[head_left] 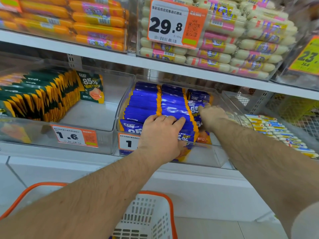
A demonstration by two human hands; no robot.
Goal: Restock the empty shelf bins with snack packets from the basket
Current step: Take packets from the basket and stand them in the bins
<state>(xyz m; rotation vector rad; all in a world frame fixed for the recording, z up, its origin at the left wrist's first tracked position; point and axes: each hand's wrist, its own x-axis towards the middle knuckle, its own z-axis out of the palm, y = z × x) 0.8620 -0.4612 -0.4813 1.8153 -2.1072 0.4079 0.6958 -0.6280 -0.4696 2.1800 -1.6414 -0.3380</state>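
Bin (222, 157) front right open — blue packets (146, 104) crowd left.

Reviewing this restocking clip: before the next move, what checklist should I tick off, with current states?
1. Left hand steadies the blue packets: ok, fingers curled over the front rows.
2. Right hand on the right-hand row: ok, fingertips touching.
3. Packets upright: not ok, right row leans.
4. Room left in clear bin: ok, front right corner is bare.
5. Basket within reach: ok.
6. Stock left in basket: cannot tell.

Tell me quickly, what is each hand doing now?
Left hand: fingers curled over the tops of the blue snack packets, thumb at the front, gripping them.
Right hand: fingers extended, touching a blue packet; holds nothing.
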